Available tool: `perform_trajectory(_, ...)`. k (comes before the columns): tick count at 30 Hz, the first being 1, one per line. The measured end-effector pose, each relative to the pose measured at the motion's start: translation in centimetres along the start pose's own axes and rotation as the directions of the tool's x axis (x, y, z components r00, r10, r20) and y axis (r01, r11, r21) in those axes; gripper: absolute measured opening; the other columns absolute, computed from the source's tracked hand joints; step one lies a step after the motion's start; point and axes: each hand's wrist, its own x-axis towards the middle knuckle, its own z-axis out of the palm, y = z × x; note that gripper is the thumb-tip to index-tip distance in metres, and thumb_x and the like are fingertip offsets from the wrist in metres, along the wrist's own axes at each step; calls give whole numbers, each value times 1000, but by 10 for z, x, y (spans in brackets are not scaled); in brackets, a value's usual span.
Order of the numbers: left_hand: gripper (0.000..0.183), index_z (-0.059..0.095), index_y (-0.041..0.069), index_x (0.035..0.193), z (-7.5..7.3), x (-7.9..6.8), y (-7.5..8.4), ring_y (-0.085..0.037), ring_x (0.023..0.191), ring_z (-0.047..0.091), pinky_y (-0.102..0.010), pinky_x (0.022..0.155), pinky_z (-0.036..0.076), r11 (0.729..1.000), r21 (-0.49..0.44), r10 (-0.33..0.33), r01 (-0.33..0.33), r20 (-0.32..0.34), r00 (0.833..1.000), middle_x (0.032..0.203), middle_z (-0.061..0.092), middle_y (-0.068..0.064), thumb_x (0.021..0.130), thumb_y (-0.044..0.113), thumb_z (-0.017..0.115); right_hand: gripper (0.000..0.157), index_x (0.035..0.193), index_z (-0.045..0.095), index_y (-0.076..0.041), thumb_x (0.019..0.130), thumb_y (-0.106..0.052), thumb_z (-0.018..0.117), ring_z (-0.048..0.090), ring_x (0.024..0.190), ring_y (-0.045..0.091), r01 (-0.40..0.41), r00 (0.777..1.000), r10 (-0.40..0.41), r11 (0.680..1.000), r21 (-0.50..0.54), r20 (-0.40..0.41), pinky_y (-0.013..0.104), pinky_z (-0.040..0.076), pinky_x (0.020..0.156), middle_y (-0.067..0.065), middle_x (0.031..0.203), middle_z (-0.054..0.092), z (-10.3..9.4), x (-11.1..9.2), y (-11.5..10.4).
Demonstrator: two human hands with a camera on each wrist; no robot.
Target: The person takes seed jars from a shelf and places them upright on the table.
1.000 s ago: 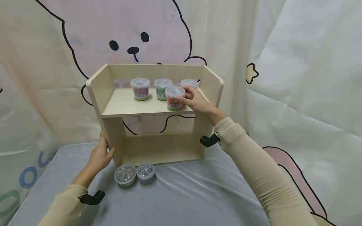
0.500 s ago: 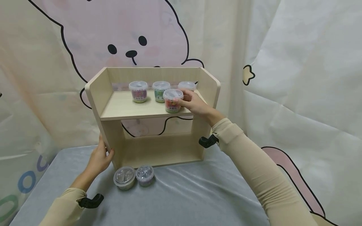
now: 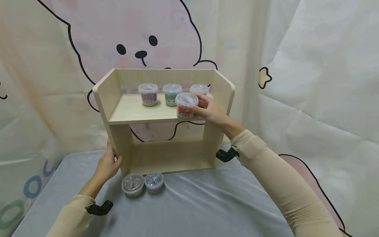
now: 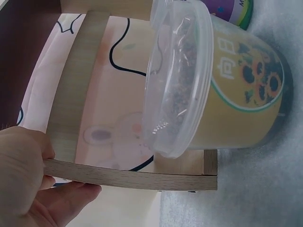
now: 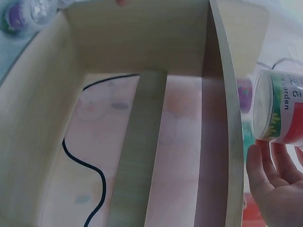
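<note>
- front cup (image 3: 184,110): red and white, green at the bottom
- shelf (image 3: 142,113): pale wood with thin streaks
- left cup (image 3: 149,97): purple, yellowish green at the bottom
- middle cup (image 3: 170,98): green
- tub (image 4: 246,90): yellow, orange flowers with dark middles, green curvy line
- table (image 3: 183,210): grey-blue
- curtain (image 3: 234,29): cream, pink animal with black lines
- sleeves (image 3: 272,174): plain sandy
</note>
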Motion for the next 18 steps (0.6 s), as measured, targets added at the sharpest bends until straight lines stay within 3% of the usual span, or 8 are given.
perform_trajectory(4,91,4,9,161,1,4,1,-57,90,67,-64,73,54,1000,4,-4,4,-9,1000,110,63,-43,89,-3,58,76,155,38,-13,93,-43,70,55,130,22,40,998,-42,998,43,37,40,49,108,15,146,54,4,-12,-4)
perform_trajectory(9,89,3,9,161,1,6,2,-58,93,67,-64,74,54,1000,9,-16,16,11,1000,115,62,-43,90,-2,56,113,154,37,-7,69,-69,78,56,127,22,52,995,-57,997,62,77,41,48,109,19,145,53,10,-25,-3)
perform_trajectory(14,86,3,9,160,1,6,3,-58,93,66,-63,72,54,1000,8,-27,27,35,999,111,63,-43,92,-1,55,110,153,38,-4,72,-66,79,59,122,16,48,993,-55,996,70,100,32,49,106,21,142,55,13,-32,4)
perform_trajectory(18,85,4,9,160,0,4,1,-57,91,67,-62,71,54,999,8,-36,36,34,999,106,64,-41,92,-1,55,96,151,41,-5,80,-56,79,60,119,15,39,991,-51,995,90,125,28,51,102,20,139,58,18,-37,12)
